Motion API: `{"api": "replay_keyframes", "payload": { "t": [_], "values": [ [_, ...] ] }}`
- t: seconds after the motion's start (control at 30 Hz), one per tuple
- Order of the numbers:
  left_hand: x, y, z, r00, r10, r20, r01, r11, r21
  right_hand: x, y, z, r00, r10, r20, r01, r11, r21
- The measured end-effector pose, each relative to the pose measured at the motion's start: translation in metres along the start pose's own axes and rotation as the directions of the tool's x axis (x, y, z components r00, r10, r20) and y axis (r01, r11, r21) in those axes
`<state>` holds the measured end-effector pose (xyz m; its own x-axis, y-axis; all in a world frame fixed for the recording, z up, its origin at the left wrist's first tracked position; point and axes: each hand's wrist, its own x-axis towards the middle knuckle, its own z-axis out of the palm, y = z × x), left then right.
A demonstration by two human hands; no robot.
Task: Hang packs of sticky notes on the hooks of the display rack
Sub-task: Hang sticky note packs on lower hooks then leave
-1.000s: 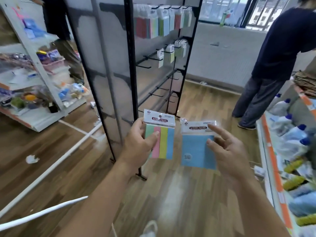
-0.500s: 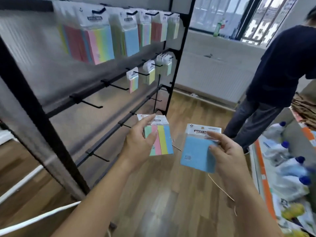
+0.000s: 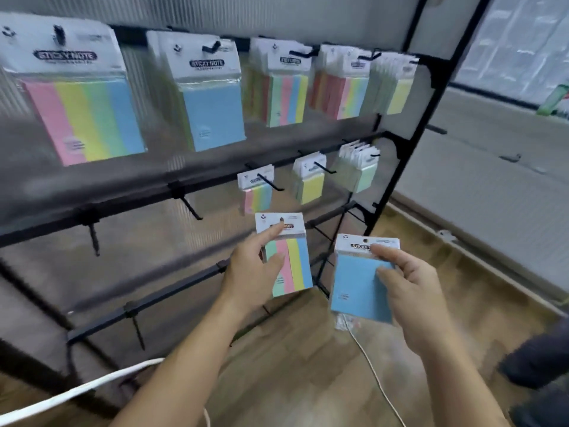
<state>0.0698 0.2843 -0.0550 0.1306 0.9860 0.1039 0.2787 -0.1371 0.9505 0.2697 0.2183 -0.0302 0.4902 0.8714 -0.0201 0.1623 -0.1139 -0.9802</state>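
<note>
My left hand [image 3: 254, 274] grips a striped multicolour sticky-note pack [image 3: 291, 260] just below the rack's middle rail. To its right, slightly lower, my right hand [image 3: 406, 291] holds a plain blue pack [image 3: 357, 288]. The black display rack [image 3: 197, 180] fills the left and centre. Its top rail carries several hanging packs, such as a large striped one [image 3: 83, 103] and a blue one [image 3: 212, 100]. On the middle rail, three hooks at the right hold small packs [image 3: 257, 192]; two hooks [image 3: 191, 206] to the left are bare. The lower rail's hooks [image 3: 137, 326] are also bare.
A white cord [image 3: 374, 374] trails over the wooden floor [image 3: 308, 365] beneath my hands. A white strap [image 3: 77, 392] crosses the lower left. Another person's dark leg and shoe [image 3: 535, 365] stand at the lower right. A white wall [image 3: 492, 180] runs behind the rack's right post.
The view has closed in on the rack, which now fills the frame. Both hands with their packs have come nearer the middle rail. The other person has slid mostly out of view.
</note>
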Motion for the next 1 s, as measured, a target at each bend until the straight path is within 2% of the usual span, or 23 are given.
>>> {"api": "replay_keyframes", "payload": {
  "t": [0.2, 0.47, 0.73, 0.87, 1.0],
  "values": [
    [0.048, -0.002, 0.030, 0.987, -0.082, -0.135, 0.082, 0.997, -0.012, 0.095, -0.001, 0.000, 0.977, -0.094, 0.189, 0.107, 0.992, -0.060],
    [0.108, -0.027, 0.053, 0.970, -0.141, -0.199, 0.138, 0.990, -0.032, 0.197, 0.006, 0.037, 0.921, -0.119, 0.372, 0.135, 0.991, -0.016],
    [0.117, -0.022, 0.066, 0.936, -0.101, -0.338, 0.111, 0.994, 0.011, 0.255, 0.017, 0.061, 0.904, -0.183, 0.386, 0.194, 0.981, 0.012],
    [0.117, -0.020, 0.073, 0.910, -0.079, -0.406, 0.074, 0.997, -0.029, 0.272, 0.023, 0.067, 0.906, -0.186, 0.380, 0.179, 0.982, 0.055],
    [0.114, -0.014, 0.081, 0.863, -0.110, -0.493, 0.099, 0.994, -0.049, 0.286, 0.030, 0.065, 0.900, -0.169, 0.402, 0.149, 0.986, 0.080]
  ]
}}
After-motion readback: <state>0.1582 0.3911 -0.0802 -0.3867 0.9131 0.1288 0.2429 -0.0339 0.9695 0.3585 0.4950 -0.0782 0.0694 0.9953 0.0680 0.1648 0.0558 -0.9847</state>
